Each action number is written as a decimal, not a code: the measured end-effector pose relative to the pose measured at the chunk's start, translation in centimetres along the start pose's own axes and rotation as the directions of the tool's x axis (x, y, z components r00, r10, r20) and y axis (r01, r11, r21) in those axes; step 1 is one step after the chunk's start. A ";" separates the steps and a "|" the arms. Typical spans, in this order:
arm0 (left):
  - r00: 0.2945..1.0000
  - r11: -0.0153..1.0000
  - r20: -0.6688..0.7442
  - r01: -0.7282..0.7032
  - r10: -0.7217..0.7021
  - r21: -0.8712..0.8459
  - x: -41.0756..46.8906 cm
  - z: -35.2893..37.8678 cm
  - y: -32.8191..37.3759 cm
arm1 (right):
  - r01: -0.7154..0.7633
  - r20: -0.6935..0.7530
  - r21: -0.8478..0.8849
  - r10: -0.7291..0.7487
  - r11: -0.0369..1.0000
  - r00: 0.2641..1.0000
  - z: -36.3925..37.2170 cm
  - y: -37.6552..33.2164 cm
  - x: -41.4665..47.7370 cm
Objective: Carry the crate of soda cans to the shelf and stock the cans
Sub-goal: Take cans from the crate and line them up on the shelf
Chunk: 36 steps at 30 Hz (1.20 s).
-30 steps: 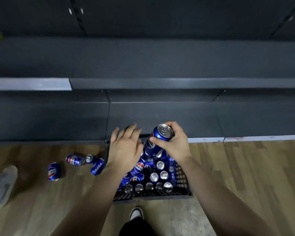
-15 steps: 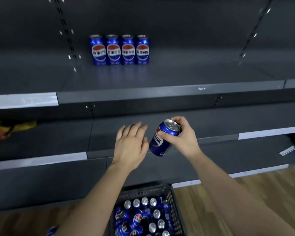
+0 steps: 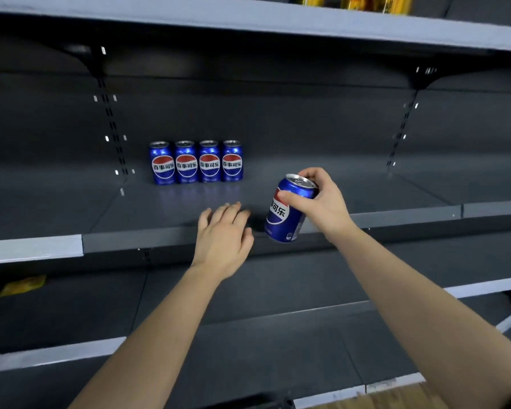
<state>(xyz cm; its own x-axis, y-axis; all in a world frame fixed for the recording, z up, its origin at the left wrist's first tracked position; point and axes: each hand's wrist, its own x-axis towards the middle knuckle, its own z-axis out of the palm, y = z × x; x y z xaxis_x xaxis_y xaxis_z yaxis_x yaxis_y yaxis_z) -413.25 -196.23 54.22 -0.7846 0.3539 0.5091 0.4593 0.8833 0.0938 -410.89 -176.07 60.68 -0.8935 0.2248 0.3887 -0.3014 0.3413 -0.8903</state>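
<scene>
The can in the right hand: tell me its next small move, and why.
Probably carry the can back and left, straighten it, and set it beside the row of four cans. The right hand holds it tilted in the air near the front edge of the shelf; bare shelf lies right of the upright row.

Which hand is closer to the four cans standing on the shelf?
Left. The left hand hovers open at the front edge of the shelf, just in front of the row of four cans. The right hand, gripping a tilted can, is farther off to their right.
</scene>
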 end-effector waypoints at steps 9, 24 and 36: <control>0.994 0.993 0.040 0.097 -0.100 0.069 7.9 3.6 -0.8 | 0.010 0.094 -0.023 -0.008 1.000 0.996 -0.5 2.1 9.7; 0.982 0.982 0.045 0.184 -0.186 0.045 9.8 6.3 -1.8 | -0.045 0.221 0.031 0.037 0.999 0.975 2.4 7.6 15.4; 0.980 0.978 0.053 0.186 -0.192 0.089 9.7 6.4 -1.7 | -0.072 0.262 -0.159 0.113 0.985 0.958 1.9 10.7 13.0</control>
<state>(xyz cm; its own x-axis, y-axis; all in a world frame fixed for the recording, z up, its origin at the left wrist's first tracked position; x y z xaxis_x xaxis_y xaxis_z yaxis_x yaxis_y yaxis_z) -424.32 -192.34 53.49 -0.8788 0.1938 0.4360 0.2661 0.9576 0.1106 -426.36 -171.24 55.73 -0.9776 0.0147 0.2100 -0.1792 0.4652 -0.8669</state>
